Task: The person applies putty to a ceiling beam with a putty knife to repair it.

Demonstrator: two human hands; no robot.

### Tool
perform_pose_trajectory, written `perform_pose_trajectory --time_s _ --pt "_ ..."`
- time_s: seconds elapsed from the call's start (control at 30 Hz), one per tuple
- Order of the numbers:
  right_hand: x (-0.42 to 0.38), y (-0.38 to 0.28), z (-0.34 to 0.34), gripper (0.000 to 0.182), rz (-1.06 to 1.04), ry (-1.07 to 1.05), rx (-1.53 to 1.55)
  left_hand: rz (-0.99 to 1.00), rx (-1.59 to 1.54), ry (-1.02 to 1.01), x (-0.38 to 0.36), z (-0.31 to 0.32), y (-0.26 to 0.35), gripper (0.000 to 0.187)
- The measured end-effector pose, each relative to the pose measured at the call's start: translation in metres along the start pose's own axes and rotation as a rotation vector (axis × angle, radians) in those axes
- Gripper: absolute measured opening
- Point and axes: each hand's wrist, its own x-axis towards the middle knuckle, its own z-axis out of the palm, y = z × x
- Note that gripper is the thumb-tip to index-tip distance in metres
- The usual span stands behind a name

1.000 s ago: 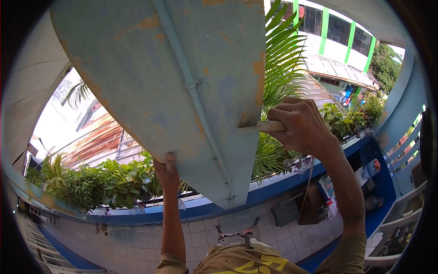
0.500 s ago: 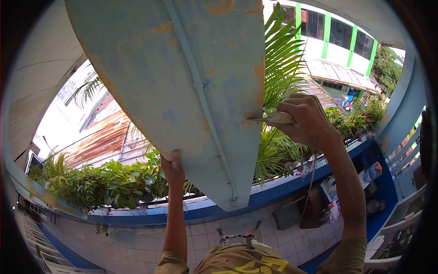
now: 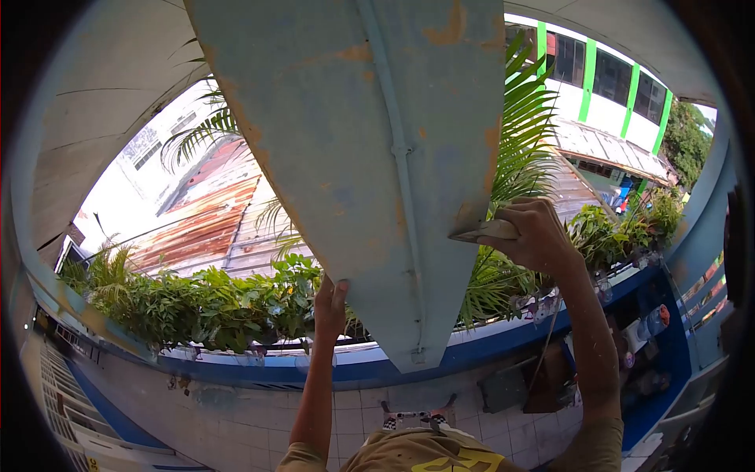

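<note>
Far to my left, a hedge of green plants (image 3: 197,307) runs along the blue-edged ledge (image 3: 330,370). My left hand (image 3: 330,308) presses flat, fingers extended and holding nothing, against the lower left edge of the pale blue pillar (image 3: 354,157), whose paint is worn to orange patches. A thin pipe (image 3: 401,165) runs down the pillar's face. On the pillar's right edge, my right hand (image 3: 539,236) has its grip closed around a scraper (image 3: 484,231), blade touching the painted corner. Palm fronds (image 3: 527,134) spread behind it.

Outdoor balcony, tiled floor (image 3: 236,425), planter greenery (image 3: 197,307), rooftops (image 3: 212,212)
</note>
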Motion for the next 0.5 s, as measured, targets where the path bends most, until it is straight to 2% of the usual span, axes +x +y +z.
perform_pose_trajectory --time_s 0.03,0.13,0.17,0.2,0.27,0.3,0.37,0.4,0.47,0.5 --pt "-0.001 0.0 0.017 0.029 -0.093 -0.035 -0.059 -0.021 -0.019 -0.019 -0.003 0.0 -0.004 0.058" --pt "-0.009 -0.001 0.036 0.029 -0.083 -0.052 -0.063 -0.012 -0.002 -0.028 -0.008 0.001 -0.001 0.058" --pt "-0.016 -0.002 0.036 0.03 0.056 -0.071 0.001 -0.086 0.082 -0.05 -0.014 -0.001 0.004 0.058" --pt "-0.025 -0.006 0.034 0.03 0.045 -0.082 0.001 -0.163 0.167 -0.071 -0.021 -0.002 0.007 0.057" --pt "-0.05 -0.022 0.03 0.026 0.316 0.128 0.165 -0.158 0.084 -0.047 -0.046 -0.008 -0.011 0.052" --pt "-0.065 -0.028 0.038 0.026 0.316 0.112 0.168 -0.211 0.108 -0.087 -0.06 -0.014 -0.01 0.048" --pt "-0.103 -0.04 0.064 0.023 0.76 0.317 0.609 -0.38 0.066 -0.103 -0.094 -0.023 -0.017 0.04" --pt "-0.117 -0.049 0.078 0.023 0.782 0.306 0.607 -0.398 0.067 -0.117 -0.114 -0.024 -0.024 0.04" --pt "-0.139 -0.07 0.11 0.015 0.998 0.4 0.792 -0.573 -0.178 -0.073 -0.15 -0.023 -0.036 0.041" --pt "-0.151 -0.077 0.131 0.015 1.012 0.401 0.785 -0.581 -0.179 -0.085 -0.161 -0.022 -0.035 0.041"
